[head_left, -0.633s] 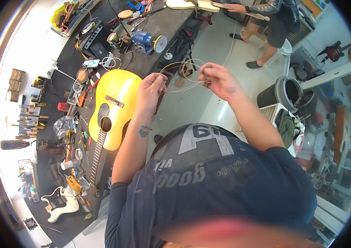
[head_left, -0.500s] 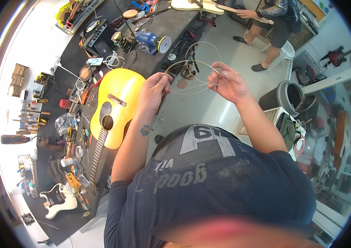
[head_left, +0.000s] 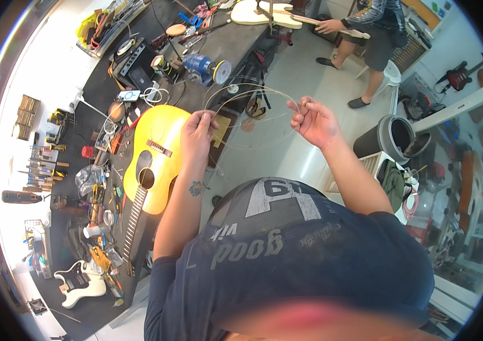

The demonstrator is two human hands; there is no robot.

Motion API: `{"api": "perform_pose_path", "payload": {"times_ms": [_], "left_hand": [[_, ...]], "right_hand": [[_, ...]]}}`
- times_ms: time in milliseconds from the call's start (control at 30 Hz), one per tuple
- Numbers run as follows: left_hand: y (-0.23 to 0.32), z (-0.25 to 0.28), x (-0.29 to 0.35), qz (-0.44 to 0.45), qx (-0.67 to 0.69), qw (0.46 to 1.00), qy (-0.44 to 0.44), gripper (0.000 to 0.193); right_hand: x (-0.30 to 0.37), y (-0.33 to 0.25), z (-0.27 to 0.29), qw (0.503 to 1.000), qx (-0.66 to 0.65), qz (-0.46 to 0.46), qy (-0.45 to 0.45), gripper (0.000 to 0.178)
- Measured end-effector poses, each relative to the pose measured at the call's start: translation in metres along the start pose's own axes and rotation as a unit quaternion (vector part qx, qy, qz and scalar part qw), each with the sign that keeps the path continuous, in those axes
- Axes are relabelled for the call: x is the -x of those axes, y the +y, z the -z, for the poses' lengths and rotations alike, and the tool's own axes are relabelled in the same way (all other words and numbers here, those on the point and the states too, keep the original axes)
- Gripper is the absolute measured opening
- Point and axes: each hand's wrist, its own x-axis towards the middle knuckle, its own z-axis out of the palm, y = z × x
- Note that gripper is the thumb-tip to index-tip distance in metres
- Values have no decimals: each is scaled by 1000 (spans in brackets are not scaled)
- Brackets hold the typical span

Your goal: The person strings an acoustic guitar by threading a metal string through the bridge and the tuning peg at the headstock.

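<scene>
A loosely coiled, thin guitar string [head_left: 264, 87] stretches between my two hands in front of my chest. My left hand [head_left: 196, 133] pinches one side of its loops between thumb and fingers. With curled fingers, my right hand [head_left: 316, 122] grips the opposite side. The loops hang in the air above the floor. Just left of my left forearm, a yellow acoustic guitar [head_left: 167, 122] lies on the dark bench, its neck toward me. No strings can be made out along its neck.
Tools and parts crowd the dark bench [head_left: 219, 45], including a blue bench grinder [head_left: 199, 63] and a small amplifier [head_left: 136, 71]. A white guitar body [head_left: 85, 290] lies at the near left. Another person [head_left: 375, 34] holds a guitar neck at the far right. A dark bin [head_left: 384, 136] stands right.
My hands have moved apart, the left one shifting left and slightly down. The string's loops have opened wider between them. The other person's hand has shifted slightly along the guitar neck.
</scene>
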Motion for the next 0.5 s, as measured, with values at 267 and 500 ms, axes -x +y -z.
{"api": "perform_pose_path", "payload": {"times_ms": [267,500], "left_hand": [[1,1,10,-61,34,996,58,19],[2,17,14,-131,-109,984,51,19]], "right_hand": [[15,-7,38,958,285,-27,1,26],[25,-13,131,955,153,37,252,17]]}}
